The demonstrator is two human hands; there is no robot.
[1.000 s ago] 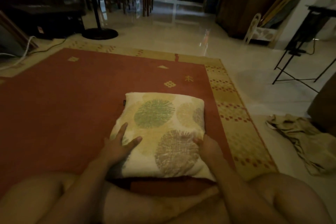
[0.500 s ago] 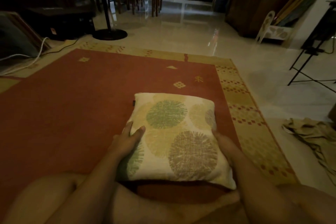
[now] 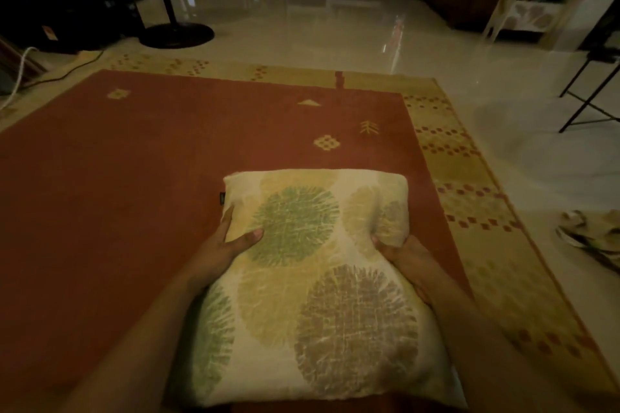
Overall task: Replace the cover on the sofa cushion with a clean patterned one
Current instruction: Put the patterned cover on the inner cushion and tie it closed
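The sofa cushion wears a cream cover printed with green, yellow and brown round blotches, and a small dark tag sits at its far left corner. It is held above the red rug, its near end close to me. My left hand grips its left edge, thumb on top and fingers beneath. My right hand grips the right edge, where the fabric bunches into a fold.
A crumpled beige cloth lies on the tile floor at the right. A black fan base and white cable are at far left. A black folding stand is far right, wooden furniture beyond.
The cushion has come up off the rug and nearer to me. Both hands slid further along its sides and now squeeze the edges; the right side has bunched up.
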